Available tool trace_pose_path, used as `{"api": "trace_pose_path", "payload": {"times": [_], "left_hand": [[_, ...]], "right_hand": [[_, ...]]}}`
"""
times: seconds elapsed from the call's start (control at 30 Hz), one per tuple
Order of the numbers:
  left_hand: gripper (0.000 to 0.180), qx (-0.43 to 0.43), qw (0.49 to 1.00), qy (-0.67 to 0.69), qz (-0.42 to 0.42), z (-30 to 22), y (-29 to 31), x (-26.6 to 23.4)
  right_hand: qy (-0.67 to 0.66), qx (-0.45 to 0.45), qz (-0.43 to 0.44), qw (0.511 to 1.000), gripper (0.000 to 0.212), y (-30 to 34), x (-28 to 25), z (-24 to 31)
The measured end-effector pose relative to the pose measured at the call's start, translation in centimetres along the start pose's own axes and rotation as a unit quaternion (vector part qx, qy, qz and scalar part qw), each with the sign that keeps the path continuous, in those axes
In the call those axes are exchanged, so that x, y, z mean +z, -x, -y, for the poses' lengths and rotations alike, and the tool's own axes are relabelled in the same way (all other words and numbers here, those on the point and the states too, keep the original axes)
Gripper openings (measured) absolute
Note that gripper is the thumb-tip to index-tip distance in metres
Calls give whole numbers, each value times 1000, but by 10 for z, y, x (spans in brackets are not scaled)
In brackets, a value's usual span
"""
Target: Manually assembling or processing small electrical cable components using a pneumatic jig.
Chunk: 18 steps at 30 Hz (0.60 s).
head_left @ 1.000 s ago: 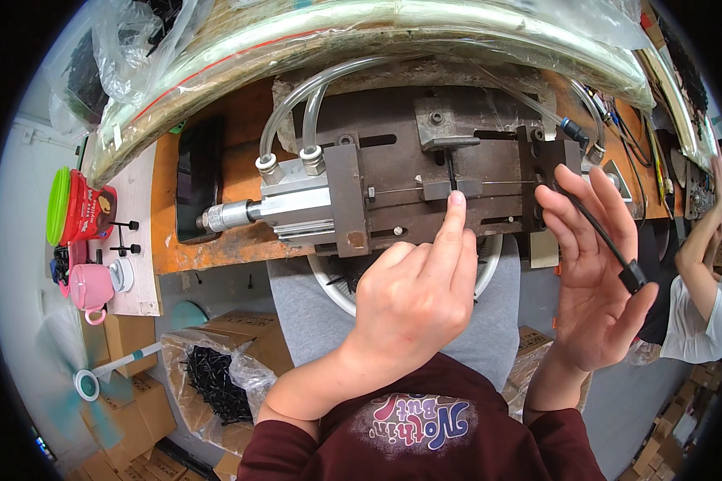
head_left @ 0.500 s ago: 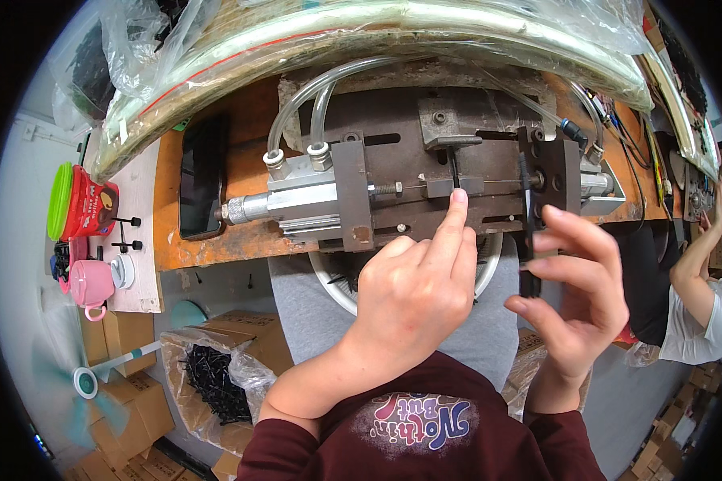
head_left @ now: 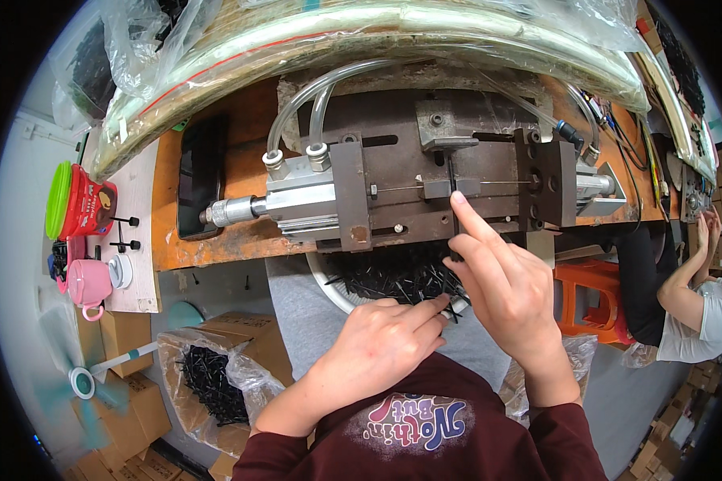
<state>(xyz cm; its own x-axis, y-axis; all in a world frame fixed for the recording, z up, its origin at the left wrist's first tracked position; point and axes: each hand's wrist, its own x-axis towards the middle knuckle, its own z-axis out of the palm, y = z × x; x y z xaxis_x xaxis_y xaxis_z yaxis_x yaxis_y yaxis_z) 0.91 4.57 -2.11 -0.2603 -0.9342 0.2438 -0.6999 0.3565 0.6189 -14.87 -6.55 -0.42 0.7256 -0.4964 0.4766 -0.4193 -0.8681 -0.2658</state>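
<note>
My right hand reaches over the front of a dark metal fixture. Its index fingertip presses a thin black rod between the small centre blocks, while the thumb and other fingers close around the rod's lower end. Below it, my left hand lies at a round white basin on my lap, fingers stretched toward a heap of black slender pieces. A black piece shows beside its fingertips; whether they touch it I cannot tell, and the left thumb is hidden.
Air cylinders flank the fixture, including the silver left one, with clear hoses. A black phone lies left. Nearby are a pink cup, a spinning fan and a box of black parts. Another person sits right.
My right hand has brought the black rod left into the fixture. The left hand has withdrawn from the centre blocks down to the basin. The left cylinder's bolt has drawn back left.
</note>
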Motion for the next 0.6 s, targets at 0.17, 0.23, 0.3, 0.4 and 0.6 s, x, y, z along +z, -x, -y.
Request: {"api": "trace_pose_path", "payload": {"times": [0.17, 0.23, 0.3, 0.4, 0.6], "left_hand": [[25, -88, 994, 31, -47, 4, 8, 12], [29, -115, 982, 116, -96, -1, 5, 10], [35, -116, 950, 251, -142, -16, 0, -7], [54, 32, 858, 495, -130, -38, -8, -38], [94, 189, 590, 747, -240, -107, -18, -35]], "right_hand": [[26, 9, 34, 999, 25, -15, -4, 5], [28, 17, 40, 999, 25, -15, -6, 6], [38, 20, 41, 998, 25, -14, -6, 7], [35, 6, 31, 999, 18, -13, -5, 3], [13, 43, 24, 999, 24, -14, -5, 10]]}}
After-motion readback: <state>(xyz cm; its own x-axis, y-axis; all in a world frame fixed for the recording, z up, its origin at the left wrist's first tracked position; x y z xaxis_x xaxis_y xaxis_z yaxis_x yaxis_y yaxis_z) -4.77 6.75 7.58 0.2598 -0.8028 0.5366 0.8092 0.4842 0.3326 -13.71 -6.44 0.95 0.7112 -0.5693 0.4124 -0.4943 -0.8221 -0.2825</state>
